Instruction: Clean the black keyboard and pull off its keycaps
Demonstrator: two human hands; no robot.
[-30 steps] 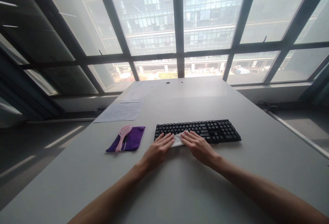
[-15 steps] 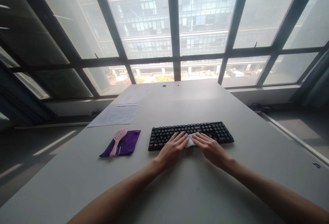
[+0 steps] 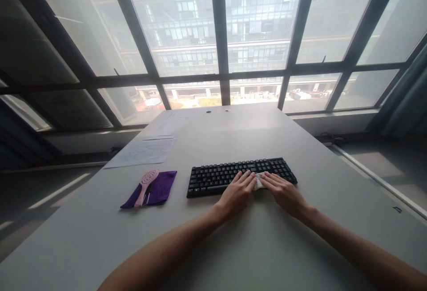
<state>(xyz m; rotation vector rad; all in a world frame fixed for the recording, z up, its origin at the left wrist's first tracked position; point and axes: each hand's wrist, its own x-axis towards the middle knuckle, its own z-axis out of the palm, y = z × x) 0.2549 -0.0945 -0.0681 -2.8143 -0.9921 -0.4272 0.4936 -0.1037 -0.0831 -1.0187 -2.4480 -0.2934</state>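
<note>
A black keyboard (image 3: 210, 178) lies on the white table. On its front part, right of the middle, is a small crumpled white tissue (image 3: 258, 183). The fingertips of my left hand (image 3: 236, 191) hold the tissue from the left side. From the right, my right hand (image 3: 284, 191) pinches it down on the keys. Both hands have their fingers close together and extended, and they cover some keys and much of the tissue.
Left of the keyboard, a pink hairbrush (image 3: 146, 184) rests on a purple cloth (image 3: 164, 187). Farther back on the left lie sheets of paper (image 3: 142, 152). The white table (image 3: 230, 142) reaches to large windows. A small dark mark (image 3: 396, 209) shows near the right edge.
Both hands have slid the tissue to the right along the keyboard. The whole view has shifted slightly, so the keyboard, hairbrush and cloth appear a little farther left.
</note>
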